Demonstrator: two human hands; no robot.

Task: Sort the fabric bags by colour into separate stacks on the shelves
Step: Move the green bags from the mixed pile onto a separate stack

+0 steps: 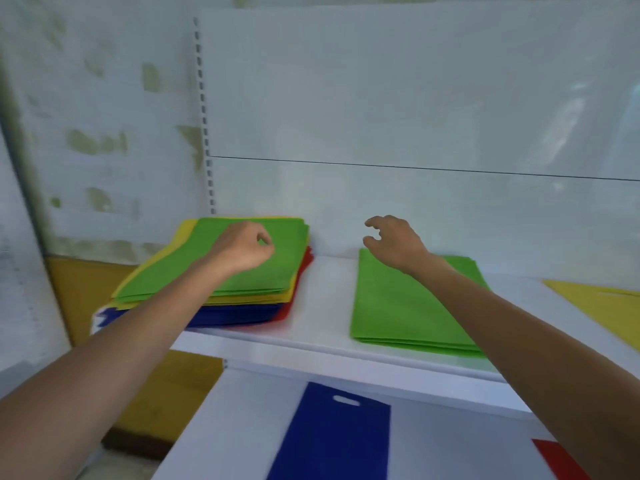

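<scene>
Your mixed stack (221, 306) sits at the left end of the upper shelf (325, 306), pushed close to the white back panel (381, 98). Green bags (277, 268) lie on top of it, with yellow (249, 298), blue (235, 315) and red (294, 299) layers showing beneath, their edges fanned out unevenly. Your left hand (247, 247) is over the top green bag, fingers curled in with thumb and forefinger closed into a small ring. Whether they pinch the fabric or only hover at it cannot be told.

To the right on the same shelf, apart from the mixed stack, lies an all-green stack (401, 306), squared up and flat. Your right hand (394, 240) is above its far edge, fingers loosely bent and parted, holding nothing. The forearm crosses over the stack's right side.

Further right, at the frame's edge, a yellow bag (602, 303) lies flat on the same shelf.

On the lower shelf (242, 427) in front of you, a blue bag (332, 438) lies flat, handle cut-out toward the back. A red bag (561, 459) shows only a corner at the bottom right.
</scene>
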